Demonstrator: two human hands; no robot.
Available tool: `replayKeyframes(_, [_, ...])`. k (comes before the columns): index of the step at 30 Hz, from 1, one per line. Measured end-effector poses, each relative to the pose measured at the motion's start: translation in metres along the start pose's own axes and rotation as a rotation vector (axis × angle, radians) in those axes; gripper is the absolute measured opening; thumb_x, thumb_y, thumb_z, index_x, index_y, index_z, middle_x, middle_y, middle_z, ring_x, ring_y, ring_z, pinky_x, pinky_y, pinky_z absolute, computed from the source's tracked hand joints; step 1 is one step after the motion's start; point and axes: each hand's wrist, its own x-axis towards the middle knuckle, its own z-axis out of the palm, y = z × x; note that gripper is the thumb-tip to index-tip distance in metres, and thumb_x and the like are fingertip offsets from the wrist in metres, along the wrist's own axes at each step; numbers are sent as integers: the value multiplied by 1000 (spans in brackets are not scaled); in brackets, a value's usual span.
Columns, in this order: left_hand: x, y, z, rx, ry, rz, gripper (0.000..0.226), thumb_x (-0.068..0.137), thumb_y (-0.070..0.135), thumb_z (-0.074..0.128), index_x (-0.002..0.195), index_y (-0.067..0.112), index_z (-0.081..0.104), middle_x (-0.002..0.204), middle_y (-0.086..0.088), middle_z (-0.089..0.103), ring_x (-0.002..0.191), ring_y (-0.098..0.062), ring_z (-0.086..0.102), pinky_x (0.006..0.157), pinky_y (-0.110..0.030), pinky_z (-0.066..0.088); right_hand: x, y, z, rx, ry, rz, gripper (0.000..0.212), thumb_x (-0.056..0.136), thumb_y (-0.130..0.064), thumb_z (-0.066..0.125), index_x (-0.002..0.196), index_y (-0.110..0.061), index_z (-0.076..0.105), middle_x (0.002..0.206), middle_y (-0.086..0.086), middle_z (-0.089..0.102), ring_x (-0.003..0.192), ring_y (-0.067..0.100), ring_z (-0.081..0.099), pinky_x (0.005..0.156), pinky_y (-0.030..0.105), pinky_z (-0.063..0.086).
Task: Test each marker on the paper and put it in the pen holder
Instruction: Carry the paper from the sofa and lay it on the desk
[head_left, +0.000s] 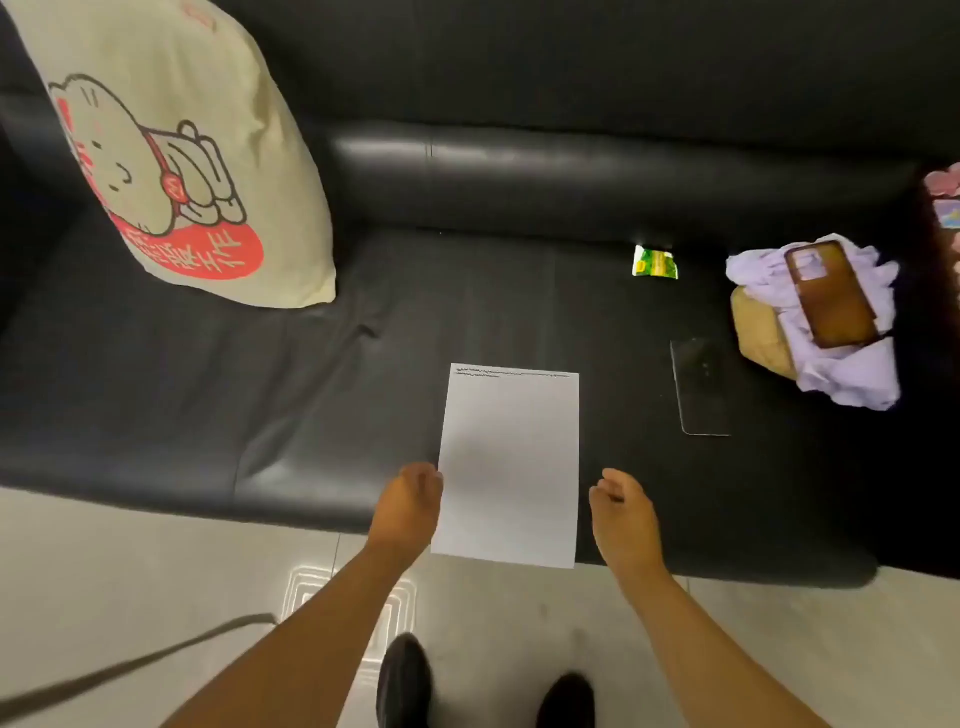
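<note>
Two bare hands sit at the near edge of a black sofa (519, 291), w/ a white paper (511, 457) between them, its near end hanging slightly over the seat front. Left hand (408, 501) touches the paper's left edge, fingers curled under, can't tell if it pinches the sheet; right hand (621, 506) is just beside the paper's right edge, fingers loosely curled, holding nothing. Scribbled lines mark the paper's top; a dark phone (698, 387), green wrapper (654, 262) & printed cushion (171, 156) lie farther back.
</note>
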Motion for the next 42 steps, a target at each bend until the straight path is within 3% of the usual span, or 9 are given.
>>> replayKeyframes(5, [28, -20, 35, -19, -34, -102, 2, 88, 19, 48, 86, 17, 48, 78, -1, 52, 66, -20, 51, 59, -29, 45, 22, 25, 30, -108, -15, 72, 48, 101, -18, 57, 146, -4, 45, 144, 14, 53, 130, 32, 53, 104, 42, 45])
replayKeyframes(9, [37, -35, 52, -93, 63, -154, 32, 88, 27, 58, 116, 14, 49, 103, -5, 55, 83, -21, 56, 77, -32, 52, 24, 37, 45, -180, 57, 33, 46, 98, -18, 63, 140, -1, 50, 138, 19, 52, 117, 34, 60, 98, 42, 51])
replayKeyframes(20, [36, -31, 70, -150, 197, -174, 49, 83, 36, 66, 120, 10, 46, 106, -6, 53, 93, -22, 56, 85, -37, 52, 31, 39, 69, -167, 69, 62, 39, 97, -21, 65, 127, -2, 50, 112, 19, 68, 98, 34, 67, 82, 37, 55])
replayKeyframes(23, [39, -31, 71, -205, 190, -206, 47, 81, 35, 69, 116, 11, 47, 98, -8, 55, 86, -23, 58, 80, -36, 53, 33, 39, 69, -174, 98, 54, 38, 96, -23, 67, 125, -2, 53, 114, 17, 66, 96, 30, 66, 79, 32, 52])
replayKeyframes(27, [40, -33, 71, -147, 156, -132, 24, 85, 34, 64, 82, 12, 57, 71, -6, 53, 61, -18, 50, 50, -21, 37, 36, 39, 67, -190, 140, 41, 33, 94, -25, 69, 116, -3, 58, 114, 17, 60, 92, 26, 59, 82, 35, 53])
replayKeyframes(31, [41, -35, 66, -235, 119, -125, 20, 89, 32, 58, 91, 12, 58, 81, -5, 59, 68, -19, 57, 53, -21, 41, 35, 38, 66, -233, 161, 36, 30, 93, -28, 71, 108, -4, 61, 110, 17, 61, 94, 28, 57, 86, 40, 53])
replayKeyframes(37, [29, -38, 54, -366, 52, -87, 17, 89, 36, 58, 97, 20, 54, 84, 7, 63, 71, -9, 60, 52, -18, 41, 29, 39, 64, -156, 79, 85, 43, 95, -27, 67, 128, -2, 54, 120, 17, 60, 100, 30, 62, 87, 41, 54])
replayKeyframes(40, [20, -39, 43, -438, 44, -72, 16, 88, 36, 61, 94, 23, 55, 84, 8, 66, 71, -9, 63, 54, -18, 44, 22, 39, 62, -82, 17, 123, 39, 98, -25, 62, 127, -1, 55, 102, 11, 64, 90, 25, 60, 79, 33, 50])
replayKeyframes(42, [10, -39, 34, -494, 34, -70, 13, 86, 36, 63, 92, 26, 56, 83, 8, 68, 69, -7, 65, 53, -17, 47, 17, 42, 58, -16, -19, 153, 26, 98, -27, 61, 110, -4, 62, 89, 9, 62, 83, 25, 58, 73, 33, 47])
